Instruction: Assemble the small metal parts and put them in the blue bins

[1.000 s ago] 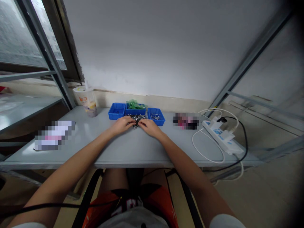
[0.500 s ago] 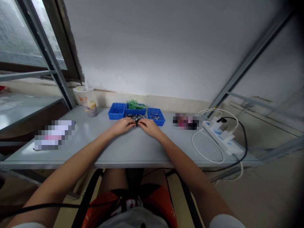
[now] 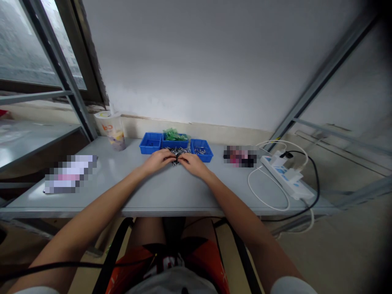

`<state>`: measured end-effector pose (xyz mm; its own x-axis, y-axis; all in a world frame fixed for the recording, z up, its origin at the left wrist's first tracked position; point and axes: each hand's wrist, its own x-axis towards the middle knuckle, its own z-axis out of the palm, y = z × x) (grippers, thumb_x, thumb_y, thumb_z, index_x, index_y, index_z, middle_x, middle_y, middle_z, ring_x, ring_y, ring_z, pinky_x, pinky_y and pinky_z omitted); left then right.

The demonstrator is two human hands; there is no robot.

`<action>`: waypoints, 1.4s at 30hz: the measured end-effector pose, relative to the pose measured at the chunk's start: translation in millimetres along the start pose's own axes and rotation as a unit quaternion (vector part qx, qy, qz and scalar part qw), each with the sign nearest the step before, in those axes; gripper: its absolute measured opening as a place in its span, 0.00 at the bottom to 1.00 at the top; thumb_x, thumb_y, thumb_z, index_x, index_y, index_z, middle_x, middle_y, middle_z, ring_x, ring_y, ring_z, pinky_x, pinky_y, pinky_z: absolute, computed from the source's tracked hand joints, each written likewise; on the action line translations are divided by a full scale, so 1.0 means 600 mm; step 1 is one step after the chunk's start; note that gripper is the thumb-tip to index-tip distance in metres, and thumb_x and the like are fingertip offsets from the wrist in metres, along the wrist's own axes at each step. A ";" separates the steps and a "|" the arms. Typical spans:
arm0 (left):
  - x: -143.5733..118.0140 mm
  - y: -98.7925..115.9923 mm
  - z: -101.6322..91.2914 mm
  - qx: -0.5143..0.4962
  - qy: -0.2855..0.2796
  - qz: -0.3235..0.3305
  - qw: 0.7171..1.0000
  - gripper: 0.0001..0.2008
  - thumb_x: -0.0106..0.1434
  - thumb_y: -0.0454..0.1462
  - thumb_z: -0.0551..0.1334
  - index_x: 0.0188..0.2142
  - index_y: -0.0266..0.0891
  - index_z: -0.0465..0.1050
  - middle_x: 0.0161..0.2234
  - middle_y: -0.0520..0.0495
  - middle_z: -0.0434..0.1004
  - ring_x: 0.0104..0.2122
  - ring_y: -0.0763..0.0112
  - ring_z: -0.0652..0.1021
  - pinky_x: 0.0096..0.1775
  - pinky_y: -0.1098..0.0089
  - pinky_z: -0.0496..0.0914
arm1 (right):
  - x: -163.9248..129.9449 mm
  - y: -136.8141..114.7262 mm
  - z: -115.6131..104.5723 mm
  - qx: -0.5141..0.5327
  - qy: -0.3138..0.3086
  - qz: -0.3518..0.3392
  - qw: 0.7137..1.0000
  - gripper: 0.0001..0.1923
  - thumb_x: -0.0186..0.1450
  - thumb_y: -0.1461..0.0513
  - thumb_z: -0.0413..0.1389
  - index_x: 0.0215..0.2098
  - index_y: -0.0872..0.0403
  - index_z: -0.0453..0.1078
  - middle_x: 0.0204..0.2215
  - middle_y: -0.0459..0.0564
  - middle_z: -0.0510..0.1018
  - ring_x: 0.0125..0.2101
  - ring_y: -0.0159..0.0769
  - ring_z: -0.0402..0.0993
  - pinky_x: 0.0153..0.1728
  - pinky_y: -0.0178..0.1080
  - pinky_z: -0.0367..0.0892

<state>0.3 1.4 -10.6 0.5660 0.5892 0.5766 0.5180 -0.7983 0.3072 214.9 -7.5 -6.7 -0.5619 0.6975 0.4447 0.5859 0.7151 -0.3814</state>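
Note:
My left hand [image 3: 159, 160] and my right hand [image 3: 192, 162] meet fingertip to fingertip at the near edge of a heap of small shiny metal pieces [image 3: 179, 151], which look like screws or rivets. The fingers of both hands are pinched together; whatever lies between them is too small to name. Behind the heap stands a blue tray [image 3: 174, 144] with green plastic packets [image 3: 172, 134] in it. A second blue tray [image 3: 150, 149] at its left shows a few dark specks inside. To the right, a third blue tray [image 3: 206, 157] holds more metal pieces.
A plastic drink cup [image 3: 115, 136] with a straw stands at the back left. A blurred-out phone-like object [image 3: 70, 173] lies at the left, another blurred object [image 3: 239, 157] right of the trays. At the right are a white power strip [image 3: 288, 179] and looping cables.
My left fingertips have shifted very slightly to the right, toward the right hand. The trays and the heap stay where they were.

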 end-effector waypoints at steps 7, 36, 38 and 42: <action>-0.003 -0.001 0.005 -0.002 -0.003 0.014 1.000 0.14 0.68 0.44 0.54 0.42 0.40 0.76 0.36 0.45 0.75 0.38 0.68 0.75 0.41 0.69 0.69 | -0.001 -0.006 0.000 0.003 -0.027 -0.009 1.000 0.09 0.68 0.64 0.51 0.40 0.55 0.73 0.35 0.49 0.78 0.36 0.32 0.71 0.38 0.33 0.60; 0.000 0.002 0.001 0.001 -0.033 -0.025 0.999 0.10 0.66 0.39 0.57 0.41 0.39 0.75 0.36 0.46 0.75 0.36 0.68 0.75 0.39 0.70 0.67 | -0.001 0.000 0.000 -0.001 0.049 0.005 0.999 0.10 0.68 0.60 0.50 0.39 0.54 0.72 0.35 0.49 0.77 0.35 0.32 0.71 0.38 0.33 0.62; 0.000 0.001 0.000 0.003 -0.030 -0.023 0.999 0.10 0.66 0.39 0.56 0.42 0.39 0.74 0.36 0.46 0.75 0.37 0.67 0.75 0.40 0.69 0.68 | -0.001 0.001 0.000 0.001 0.053 0.003 0.999 0.10 0.68 0.60 0.50 0.38 0.54 0.72 0.35 0.49 0.77 0.34 0.32 0.71 0.38 0.33 0.62; 0.000 -0.002 0.000 0.009 -0.018 -0.016 1.000 0.11 0.67 0.40 0.56 0.42 0.39 0.75 0.36 0.46 0.74 0.37 0.67 0.74 0.40 0.68 0.68 | 0.000 0.000 0.000 0.001 0.056 0.004 0.998 0.10 0.68 0.61 0.50 0.38 0.54 0.72 0.34 0.49 0.77 0.34 0.32 0.71 0.37 0.34 0.61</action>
<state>-0.3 2.2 -10.9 0.5715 0.6193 0.5384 0.5481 -0.7764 0.3112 215.3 -7.6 -6.8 -0.4878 0.6936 0.5300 0.5892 0.7096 -0.3863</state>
